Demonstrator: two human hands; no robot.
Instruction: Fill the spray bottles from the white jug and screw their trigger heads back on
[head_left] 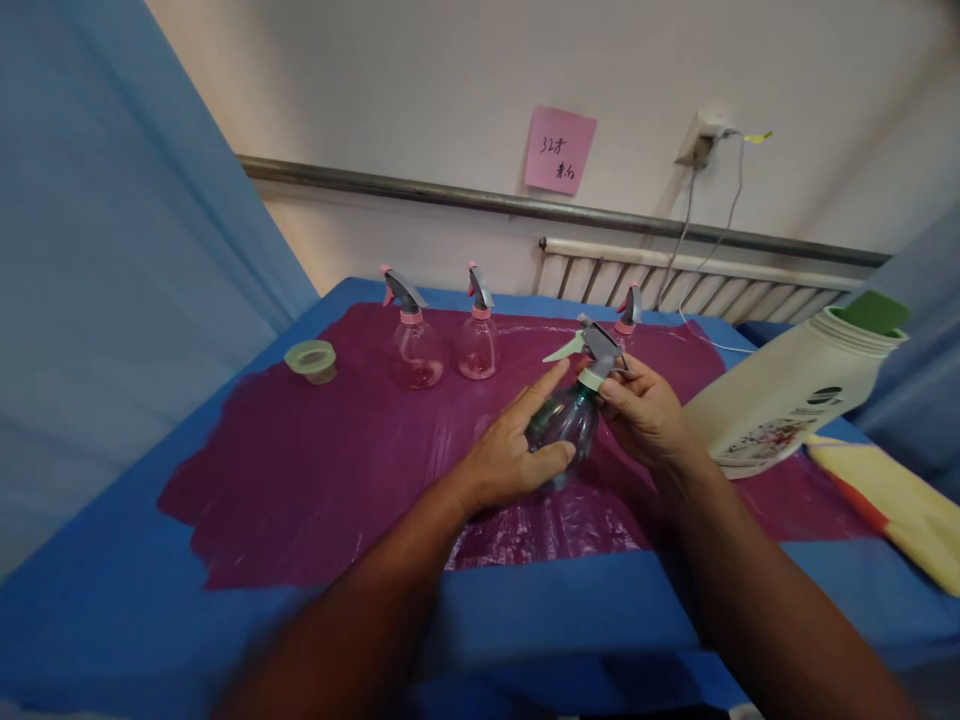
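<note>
A clear greenish spray bottle (574, 425) with a grey and pale green trigger head (596, 350) stands at the front middle of the purple sheet. My left hand (517, 445) is wrapped round its body, with the index finger stretched up toward the trigger. At the collar, my right hand (645, 410) grips the pale green ring between thumb and fingers. Behind stand two spray bottles with pink collars, one at the left (418, 350) and one nearer the middle (478, 340). A third pink-topped sprayer (628, 308) is partly hidden behind my right hand.
A large white jug (787, 390) with a green piece in its mouth leans at the right. Beside it lies a yellow and red packet (889, 500). A pale green cap (311, 360) rests at the left. The purple plastic sheet (300, 480) covers a blue table (555, 610).
</note>
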